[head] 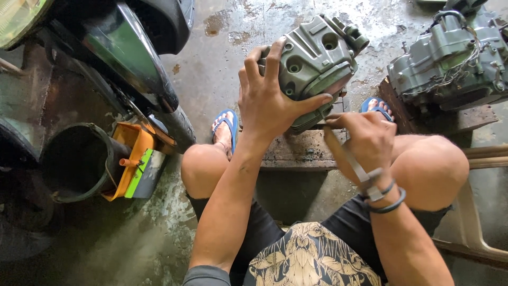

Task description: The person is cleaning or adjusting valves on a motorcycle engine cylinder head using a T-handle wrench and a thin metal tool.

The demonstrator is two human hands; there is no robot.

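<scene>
Gripping a grey engine part (316, 63), a ribbed casting with round holes, tilted up above a dark wooden block (301, 151) between the knees, far of centre. Left hand (267, 98) wrapped over its near-left face, fingers spread wide, fingertips on the top edge, thumb pressed along the lower right corner. Right hand (365, 137) just beside and below, fingers curled together and pinching something thin and dark at the part's lower edge; too small to tell whether a tool or a fastener. Judging by that, work in hand sits at the underside seam: part already off any engine and held free, bolt holes showing empty, but whatever is being picked at the edge not yet out or in; no loose pieces laid out nearby to show more done. Wrist with a grey strap (360, 169) and dark bands (389, 204). Blue sandals (227, 124) on wet, stained concrete (222, 69) either side of the block. Far right, a second engine (455, 58), larger, with wires, resting on a board. Left, a motorcycle's dark fender (132, 58) and wheel, with a black bucket (79, 161) and an orange tray (132, 159) near it. Near right, a pale plastic seat edge (471, 233).
</scene>
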